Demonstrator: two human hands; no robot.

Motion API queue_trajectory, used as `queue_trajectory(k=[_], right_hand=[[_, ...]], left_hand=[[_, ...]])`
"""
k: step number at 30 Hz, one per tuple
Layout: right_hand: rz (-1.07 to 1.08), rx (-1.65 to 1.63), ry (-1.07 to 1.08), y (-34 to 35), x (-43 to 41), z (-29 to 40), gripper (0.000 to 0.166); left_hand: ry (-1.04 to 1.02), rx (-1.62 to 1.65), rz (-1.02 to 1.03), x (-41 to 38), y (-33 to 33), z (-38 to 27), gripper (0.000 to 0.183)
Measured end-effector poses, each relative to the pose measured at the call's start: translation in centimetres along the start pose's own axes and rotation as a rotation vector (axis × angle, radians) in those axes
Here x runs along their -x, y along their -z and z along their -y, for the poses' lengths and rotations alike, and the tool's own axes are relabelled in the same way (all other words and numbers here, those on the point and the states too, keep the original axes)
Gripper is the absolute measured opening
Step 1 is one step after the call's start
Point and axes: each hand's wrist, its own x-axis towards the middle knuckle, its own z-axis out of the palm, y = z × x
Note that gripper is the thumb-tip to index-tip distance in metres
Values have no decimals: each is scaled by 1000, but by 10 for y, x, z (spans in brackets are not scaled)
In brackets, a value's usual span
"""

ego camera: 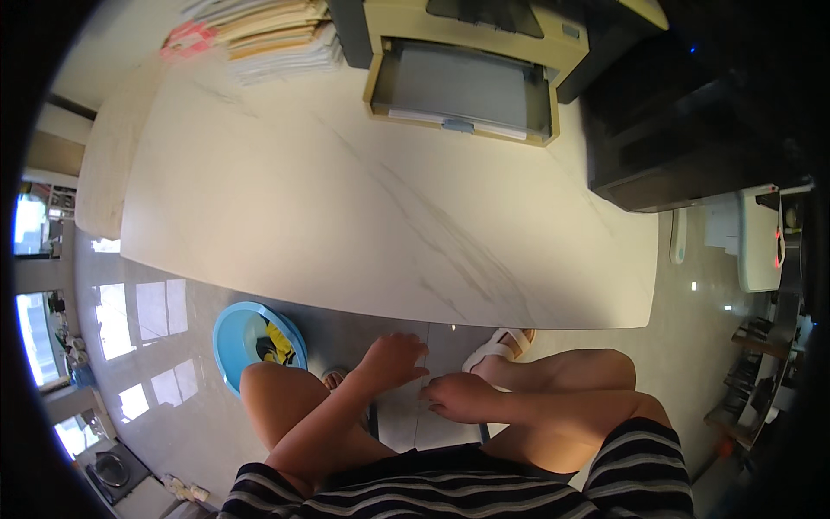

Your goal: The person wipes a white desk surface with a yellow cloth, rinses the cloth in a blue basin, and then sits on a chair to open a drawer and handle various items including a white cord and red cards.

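Observation:
My left hand (394,360) hangs above my lap, close to the front edge of the white marbled table (337,214). Its thumb stands apart from the fingers, and I see nothing in it. A little lower and to the right, my right hand (463,397) is bent loosely, also with no object visible in it. The fingertips of the two hands point towards each other without touching. On the floor left of my left hand stands a light blue plastic basin (237,340), with a yellow and black item (279,345) inside.
A printer (480,29) with its paper tray (460,91) pulled out stands at the table's back. Stacked papers and folders (279,39) lie left of it. A large black appliance (687,136) takes up the right corner. A white sandal (499,347) shows below the table edge.

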Motion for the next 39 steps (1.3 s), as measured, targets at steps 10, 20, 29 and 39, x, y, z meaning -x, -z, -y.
queue_trajectory(k=[10, 20, 29, 39], right_hand=[[293, 533, -20, -17, -23, 3, 47], [-6, 302, 310, 52, 43, 65, 50], [-186, 491, 51, 52, 116, 36, 54], [-300, 273, 82, -14, 161, 22, 53]], left_hand=[[90, -191, -108, 18, 3, -16, 53], [185, -238, 12, 65, 45, -87, 41], [226, -427, -216, 88, 62, -71, 49], [-77, -264, -252, 37, 5, -116, 54]])
